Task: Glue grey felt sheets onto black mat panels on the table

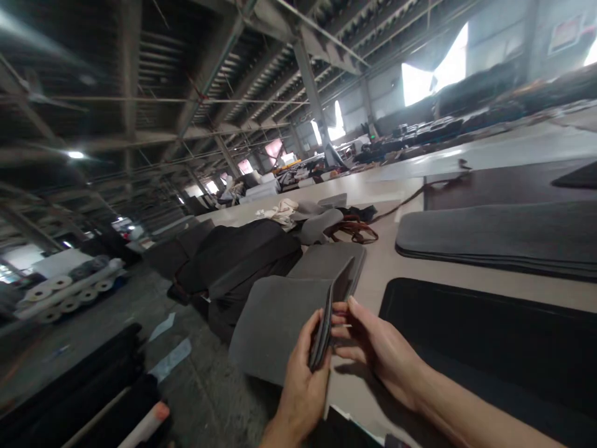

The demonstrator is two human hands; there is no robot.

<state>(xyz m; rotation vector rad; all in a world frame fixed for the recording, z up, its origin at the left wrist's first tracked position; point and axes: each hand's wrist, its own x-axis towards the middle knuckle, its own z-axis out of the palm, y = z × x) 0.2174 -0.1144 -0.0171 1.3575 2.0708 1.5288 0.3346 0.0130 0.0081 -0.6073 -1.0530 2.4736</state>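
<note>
The left hand [304, 382] grips layered grey sheets [325, 326]. The right hand [373, 339], half-open, sits just beside them.

Held sheets [321, 342] part-hidden, black mat [489, 358] cropped

The grey mat [282, 320] looked like dense felt, matt and faintly napped, and the stacked mats [504, 236] on the right had the same dull, woolly face. The black mat [489, 348] appeared matt and smooth, on a desk [379, 274] whose pale, smooth top shone glossy further off. The dark cloth [252, 255] was matt and creased, the floor [200, 379] rough like worn concrete.
</note>
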